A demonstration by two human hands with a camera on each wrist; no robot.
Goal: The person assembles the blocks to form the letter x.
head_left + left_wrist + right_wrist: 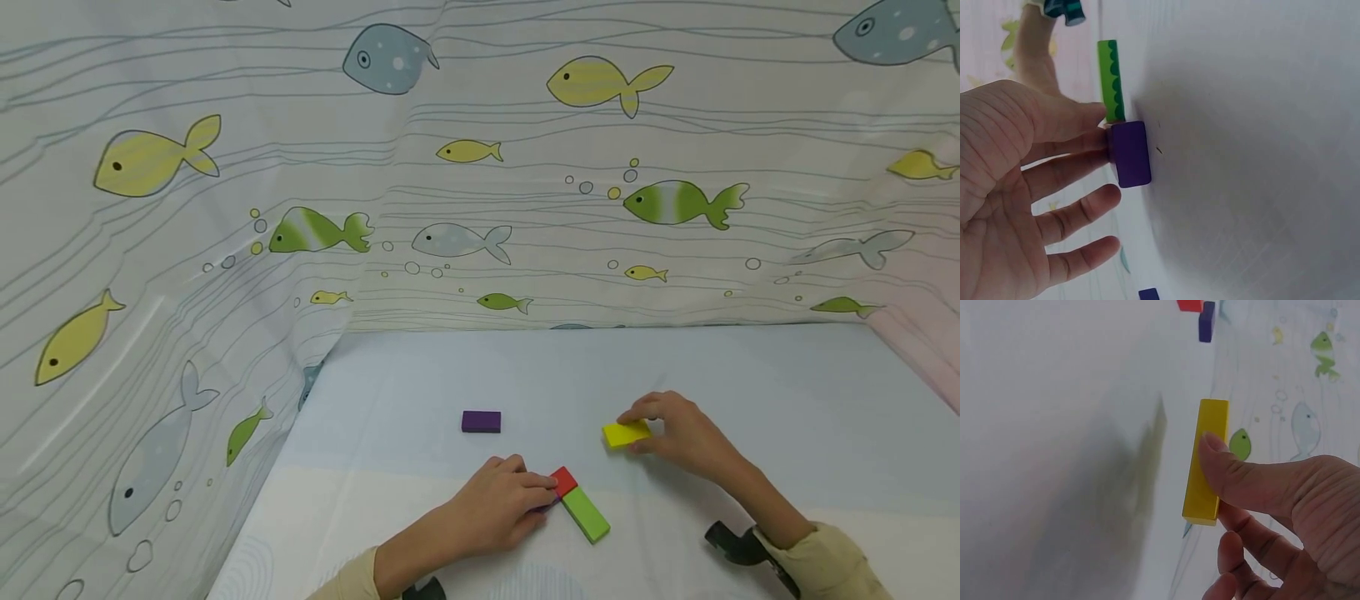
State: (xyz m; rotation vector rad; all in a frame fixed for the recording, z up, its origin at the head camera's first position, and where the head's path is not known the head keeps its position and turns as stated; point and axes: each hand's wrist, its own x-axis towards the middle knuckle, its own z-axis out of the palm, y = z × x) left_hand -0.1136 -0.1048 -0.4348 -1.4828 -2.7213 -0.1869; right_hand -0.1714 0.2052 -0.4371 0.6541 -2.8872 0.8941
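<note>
Yellow between thumb and fingers: a block is pinched in a person's right hand at a pale cloth-covered table, well in from the right edge. In the right wrist view, the thumb lies along the block's broad face, with fingers behind it; whether the block touches the cloth cannot be told.

Farther from the far edge, the left hand reaches in with its fingers loosely extended, the tips touching blocks rather than wrapped around them. Under those fingers sits a purple block, mostly hidden from the head camera but plain in the left wrist view. A red block stands at the index fingertip, touching the end of a light green block, which slants away toward the near right corner. A darker scalloped band marks the green block's side.

A second purple block lies by itself, nearer the far edge and roughly level with the yellow one. Beyond that edge hangs a white curtain printed with fish, and pink cloth shows past the far right corner. Both arms wear beige sleeves.
</note>
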